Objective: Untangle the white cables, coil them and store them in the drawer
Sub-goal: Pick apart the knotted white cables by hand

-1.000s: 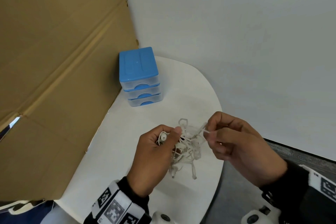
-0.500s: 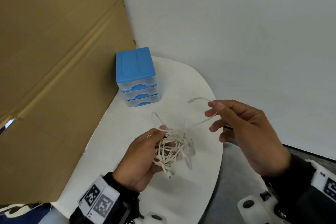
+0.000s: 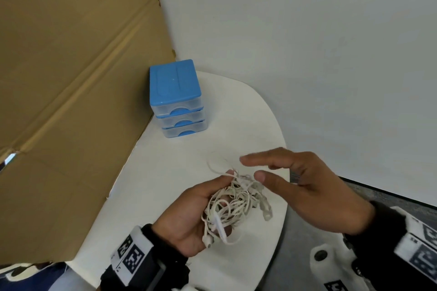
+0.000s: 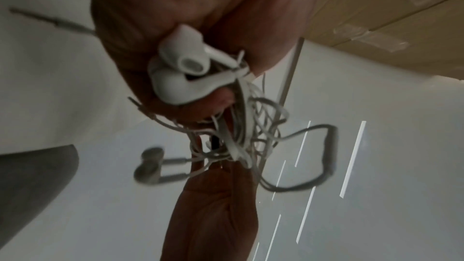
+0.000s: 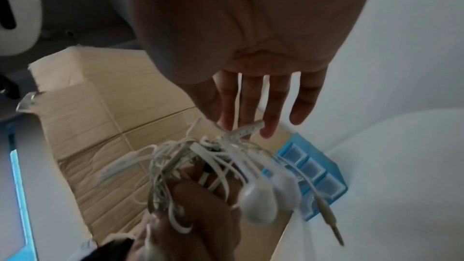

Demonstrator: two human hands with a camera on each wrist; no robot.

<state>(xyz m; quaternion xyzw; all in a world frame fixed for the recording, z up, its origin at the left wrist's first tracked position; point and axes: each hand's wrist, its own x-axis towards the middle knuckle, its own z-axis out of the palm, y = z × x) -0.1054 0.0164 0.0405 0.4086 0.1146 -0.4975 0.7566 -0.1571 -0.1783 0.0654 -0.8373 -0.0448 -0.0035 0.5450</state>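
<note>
Untangling was the step in hand: the left hand (image 3: 189, 217) cradled the knotted white earphone cables (image 3: 234, 205) while the right hand (image 3: 314, 189), fingers spread and empty, needed a loose end next.

White cables (image 3: 233, 205), blue-topped clear drawer unit (image 3: 176, 99), brown cardboard (image 3: 71, 66)

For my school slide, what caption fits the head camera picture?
Left hand holds tangled white earphone cables while open right hand reaches in.
</note>
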